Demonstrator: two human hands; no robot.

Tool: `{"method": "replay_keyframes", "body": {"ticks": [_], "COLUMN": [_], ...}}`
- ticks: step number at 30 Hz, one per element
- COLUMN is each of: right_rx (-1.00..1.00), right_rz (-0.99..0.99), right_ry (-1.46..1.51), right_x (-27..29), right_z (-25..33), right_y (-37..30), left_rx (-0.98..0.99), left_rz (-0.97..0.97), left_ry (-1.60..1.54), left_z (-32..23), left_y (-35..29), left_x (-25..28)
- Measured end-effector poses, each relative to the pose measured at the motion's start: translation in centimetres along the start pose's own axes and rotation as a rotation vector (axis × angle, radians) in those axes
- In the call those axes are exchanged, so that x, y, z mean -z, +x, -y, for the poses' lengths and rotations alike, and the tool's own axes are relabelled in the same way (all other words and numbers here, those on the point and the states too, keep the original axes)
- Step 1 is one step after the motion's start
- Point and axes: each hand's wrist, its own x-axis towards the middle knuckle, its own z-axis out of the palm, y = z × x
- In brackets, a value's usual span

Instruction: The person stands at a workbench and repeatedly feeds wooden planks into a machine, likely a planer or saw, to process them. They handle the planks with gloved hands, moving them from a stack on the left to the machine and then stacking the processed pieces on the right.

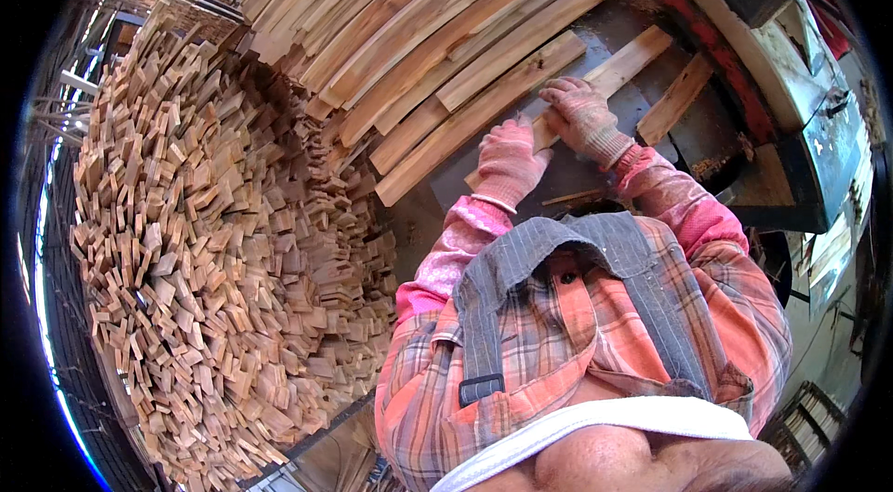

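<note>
Both my hands wear pinkish knit gloves and are at a pale wooden board (633, 61) lying slantwise on the dark table top. My left hand (508, 162) grips the board near its lower left end, thumb and fingers together at its edge. Further up the same board, my right hand (584, 120) curls its fingers over the wood. Part of the board is hidden beneath the two hands. Just beyond it lies another long board (484, 115), apart from my hands. A short, darker piece of wood (677, 99) rests to the right of my right hand.
Many long boards (419, 36) lie side by side at the far side. A tall stack of short wood pieces (205, 250) fills the left. A red-edged machine frame (716, 36) borders the table at right, with a dark corner (809, 180) near my right arm.
</note>
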Motion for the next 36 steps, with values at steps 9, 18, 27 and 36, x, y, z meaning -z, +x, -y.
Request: {"method": "replay_keyframes", "body": {"ticks": [9, 18, 27, 36], "right_rx": [-0.103, -0.216, -0.391, -0.038], "right_rz": [0.085, -0.022, 0.039, -0.191], "right_ry": [-0.167, -0.184, -0.325, -0.103], "right_x": [1.7, 4.8, 5.6, 5.8], "right_z": [-8.4, -16.8, -17.8, -3.3], "right_y": [-2.8, -5.5, -4.5, -0.9], "left_rx": [-0.122, 0.047, 0.103, 0.208], "left_rz": [-0.356, 0.007, -0.375, -0.161], "left_ry": [0.101, 0.252, -0.651, -1.235], "left_z": [5.6, 8.1, 10.6, 10.0], "left_y": [5.1, 7.2, 7.3, -2.9], "left_x": [1.5, 4.2, 0.3, -1.5]}}
